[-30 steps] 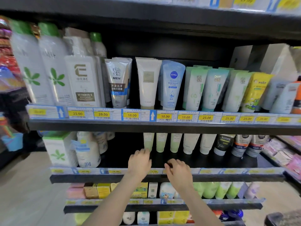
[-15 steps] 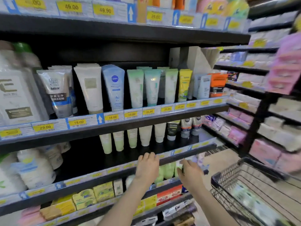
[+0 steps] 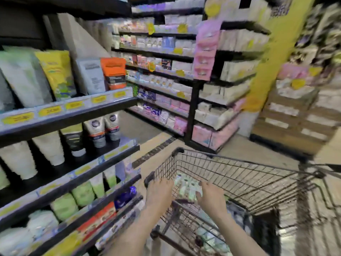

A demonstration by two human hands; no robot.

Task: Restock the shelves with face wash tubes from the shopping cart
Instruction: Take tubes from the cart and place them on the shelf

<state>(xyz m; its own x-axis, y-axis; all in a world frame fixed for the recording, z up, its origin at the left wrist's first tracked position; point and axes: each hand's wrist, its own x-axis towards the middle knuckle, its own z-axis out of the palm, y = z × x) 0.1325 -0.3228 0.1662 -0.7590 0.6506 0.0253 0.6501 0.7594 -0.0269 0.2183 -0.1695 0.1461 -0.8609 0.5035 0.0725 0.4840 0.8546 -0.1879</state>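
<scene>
Both arms reach forward and down into the shopping cart (image 3: 239,174). The left hand (image 3: 160,193) is at about 7 o'clock of the cart's basket, its back up and its fingers pointing down over the near corner of the rim. The picture is too blurry to tell if it holds anything or how far its fingers are bent. The right hand (image 3: 210,195) is just to the right of it, fingers bent down onto a bunch of face wash tubes (image 3: 186,187). It touches the tubes, but I cannot tell if it has really grabbed them.

The tubes lie between the two hands, inside the cart near its front left corner. They are pale green and white, soft looking, with round white caps.

The cart is made of thin dark wire in a grid, with a thicker dark bar around the top.

At 9 o'clock stand the shelves (image 3: 70,119). They are flat black boards with yellow price tags (image 3: 49,110) along the front edge. On them stand more squeezy tubes: a yellow tube (image 3: 55,74), an orange tube (image 3: 113,72), white ones and green ones.
</scene>
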